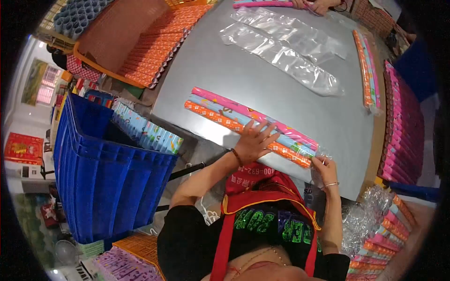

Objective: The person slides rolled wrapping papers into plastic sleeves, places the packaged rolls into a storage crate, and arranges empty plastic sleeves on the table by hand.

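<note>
Three wrapping paper rolls lie side by side on the grey table: a pink roll (234,105), a light blue roll (211,104) and an orange roll (213,115). My left hand (255,140) rests flat across them with its fingers spread. At their right end, a clear plastic sleeve (323,153) extends past the rolls. My right hand (324,169) pinches the sleeve's end there, the fingertips partly hidden. Farther up the table lie several flat clear plastic sleeves (286,54).
A blue crate (112,182) with light blue rolls stands left; an orange crate (108,75) holds orange rolls. Bagged rolls (368,70) lie at the table's right edge, beside stacked pink rolls (403,131). Another person's hands (318,5) hold a roll at the far edge. Packed sets (384,239) are at lower right.
</note>
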`<action>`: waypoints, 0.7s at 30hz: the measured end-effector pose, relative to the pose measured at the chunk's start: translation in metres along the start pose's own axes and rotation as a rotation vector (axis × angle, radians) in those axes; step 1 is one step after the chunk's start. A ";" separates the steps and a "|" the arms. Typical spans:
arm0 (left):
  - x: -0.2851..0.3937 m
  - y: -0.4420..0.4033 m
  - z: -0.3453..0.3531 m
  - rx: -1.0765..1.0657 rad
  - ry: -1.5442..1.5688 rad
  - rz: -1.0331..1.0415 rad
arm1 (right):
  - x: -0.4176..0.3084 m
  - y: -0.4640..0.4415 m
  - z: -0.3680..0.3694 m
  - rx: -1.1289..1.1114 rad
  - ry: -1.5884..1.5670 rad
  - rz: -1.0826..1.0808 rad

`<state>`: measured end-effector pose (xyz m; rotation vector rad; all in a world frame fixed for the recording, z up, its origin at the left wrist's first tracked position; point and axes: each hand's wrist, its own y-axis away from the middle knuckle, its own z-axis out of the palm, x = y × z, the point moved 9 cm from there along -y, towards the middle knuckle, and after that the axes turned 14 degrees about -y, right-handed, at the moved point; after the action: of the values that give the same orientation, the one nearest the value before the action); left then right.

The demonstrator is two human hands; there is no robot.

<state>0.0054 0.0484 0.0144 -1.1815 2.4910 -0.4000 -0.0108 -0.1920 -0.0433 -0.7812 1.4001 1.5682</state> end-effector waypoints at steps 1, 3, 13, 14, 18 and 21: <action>-0.001 -0.001 -0.003 0.030 0.011 -0.003 | 0.010 -0.008 -0.009 -0.014 0.129 0.000; -0.001 -0.001 -0.002 0.013 0.009 -0.016 | 0.015 -0.014 -0.009 -0.097 0.173 -0.018; 0.000 -0.002 0.008 -0.047 0.033 -0.015 | -0.006 0.003 -0.009 0.201 -0.073 -0.068; 0.000 -0.002 0.010 -0.050 0.023 -0.022 | 0.004 -0.001 -0.018 0.205 -0.043 -0.110; -0.001 -0.004 0.004 -0.060 0.066 -0.028 | 0.005 -0.001 -0.016 0.203 -0.133 -0.016; 0.000 -0.004 0.004 -0.046 0.062 -0.015 | 0.005 0.001 -0.010 0.208 -0.218 0.006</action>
<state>0.0092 0.0454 0.0125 -1.2239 2.5589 -0.3913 -0.0145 -0.2011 -0.0488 -0.4673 1.3779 1.4370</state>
